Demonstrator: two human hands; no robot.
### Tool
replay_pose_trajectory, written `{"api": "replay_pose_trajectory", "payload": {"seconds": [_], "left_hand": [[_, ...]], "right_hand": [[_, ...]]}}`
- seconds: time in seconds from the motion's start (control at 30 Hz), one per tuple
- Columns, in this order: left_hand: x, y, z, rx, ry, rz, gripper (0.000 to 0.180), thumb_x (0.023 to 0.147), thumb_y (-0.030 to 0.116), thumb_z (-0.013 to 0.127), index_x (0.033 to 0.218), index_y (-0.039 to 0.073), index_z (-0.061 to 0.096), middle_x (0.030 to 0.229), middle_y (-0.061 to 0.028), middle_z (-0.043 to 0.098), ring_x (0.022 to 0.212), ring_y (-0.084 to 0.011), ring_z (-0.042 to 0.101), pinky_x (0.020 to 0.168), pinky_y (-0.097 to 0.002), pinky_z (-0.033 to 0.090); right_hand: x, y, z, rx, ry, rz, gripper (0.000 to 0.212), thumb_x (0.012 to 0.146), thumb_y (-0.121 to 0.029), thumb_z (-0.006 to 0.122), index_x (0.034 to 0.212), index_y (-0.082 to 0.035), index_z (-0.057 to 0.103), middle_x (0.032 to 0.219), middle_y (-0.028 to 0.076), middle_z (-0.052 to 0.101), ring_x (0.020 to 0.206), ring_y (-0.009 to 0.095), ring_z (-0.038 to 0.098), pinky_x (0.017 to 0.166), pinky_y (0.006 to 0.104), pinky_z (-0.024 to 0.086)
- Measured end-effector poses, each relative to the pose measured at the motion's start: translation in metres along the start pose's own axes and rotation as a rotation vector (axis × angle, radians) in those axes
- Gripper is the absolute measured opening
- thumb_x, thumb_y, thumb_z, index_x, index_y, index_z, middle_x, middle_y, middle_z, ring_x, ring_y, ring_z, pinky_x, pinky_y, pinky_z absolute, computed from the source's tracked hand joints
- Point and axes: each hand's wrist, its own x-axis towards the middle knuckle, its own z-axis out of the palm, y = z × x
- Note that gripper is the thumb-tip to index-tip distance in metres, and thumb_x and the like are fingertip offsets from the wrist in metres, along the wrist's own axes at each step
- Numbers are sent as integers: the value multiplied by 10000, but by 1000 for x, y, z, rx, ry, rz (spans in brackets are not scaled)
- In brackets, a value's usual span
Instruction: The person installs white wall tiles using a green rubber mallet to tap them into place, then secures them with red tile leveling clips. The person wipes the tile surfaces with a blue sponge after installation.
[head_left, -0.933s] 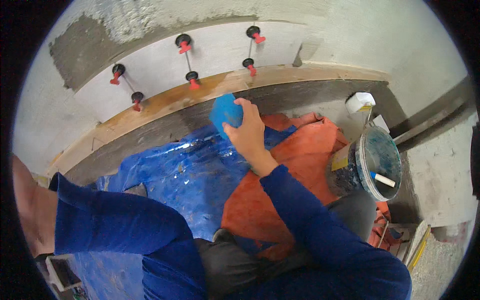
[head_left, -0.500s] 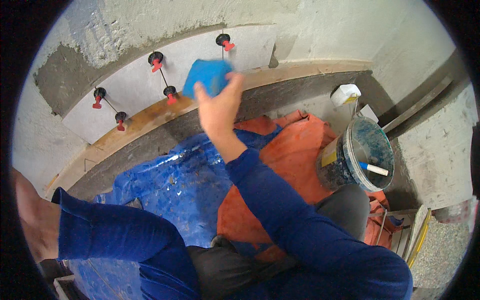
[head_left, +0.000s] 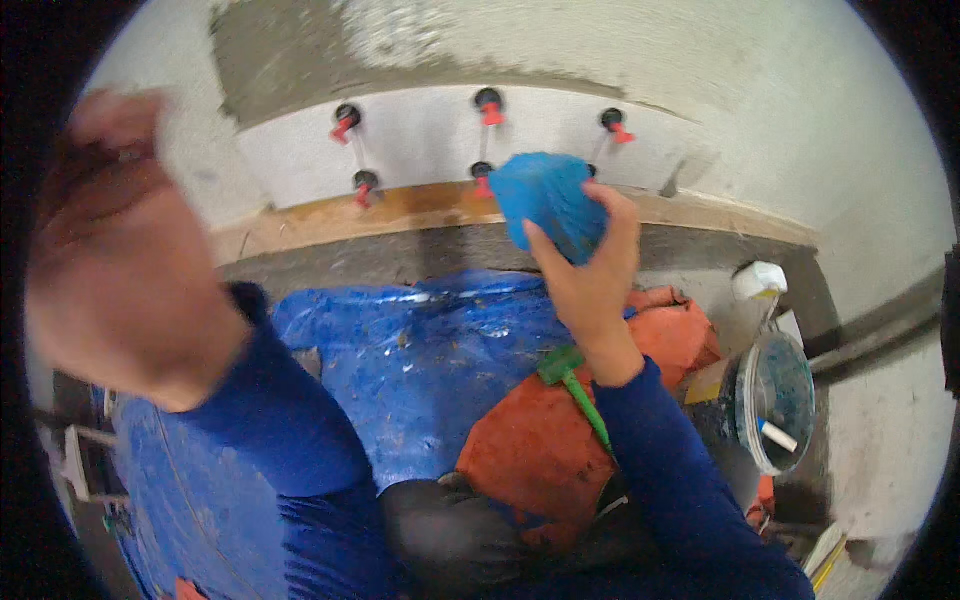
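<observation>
Right hand [head_left: 590, 275] raised up in front of the wall, fingers and thumb wrapped round a blue sponge [head_left: 548, 203], gripping it firmly. Sponge sits right at the lower edge of the white tile [head_left: 430, 145], just over the wooden batten [head_left: 420, 205] running below it, and covers part of one red-and-black levelling clip. Hard to say if it's actually pressed on the tile or just in front of it.

Left hand [head_left: 105, 250] way up close to the camera, big and smeared with motion blur, so no telling whether it's clenched or loose, or holding anything. Blue sleeve coming off it down to the lower left.

More levelling clips [head_left: 489, 103] along the tile joints, top row and bottom row. Grey mortar [head_left: 330, 45] spread on the wall above the tile, bare pale plaster to the right.

Down below: crumpled blue tarp [head_left: 430, 350] on the floor, orange cloth [head_left: 530, 450] beside it to the right, with a green-handled tool [head_left: 578, 388] lying on the orange just under the right wrist. Further right, a bucket [head_left: 775, 400] with bluish murky water and a small white stick-like thing inside. Small white container [head_left: 758, 280] just above the bucket, near the wall.
</observation>
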Motion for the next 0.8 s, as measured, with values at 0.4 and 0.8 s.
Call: {"api": "replay_pose_trajectory", "payload": {"seconds": [0.4,0.8], "left_hand": [[-170,-47,-40,366,158,-570,872,901,293,822,1548,-33,337,1423,-170,539,1259,-240,550,1102,-380,431],[-98,-135,-112,683,-260,-235,465,875,70,706,1336,39,657,1209,-110,718,1100,-203,674,1000,-324,507]], "right_hand": [[-37,-88,42,513,-656,-315,755,747,-67,805,1443,-78,511,1459,195,504,1327,406,512,1107,477,447],[-47,31,-117,-158,-1167,69,604,833,-35,741,1416,-73,585,1327,160,664,1211,340,633,1030,429,508]]}}
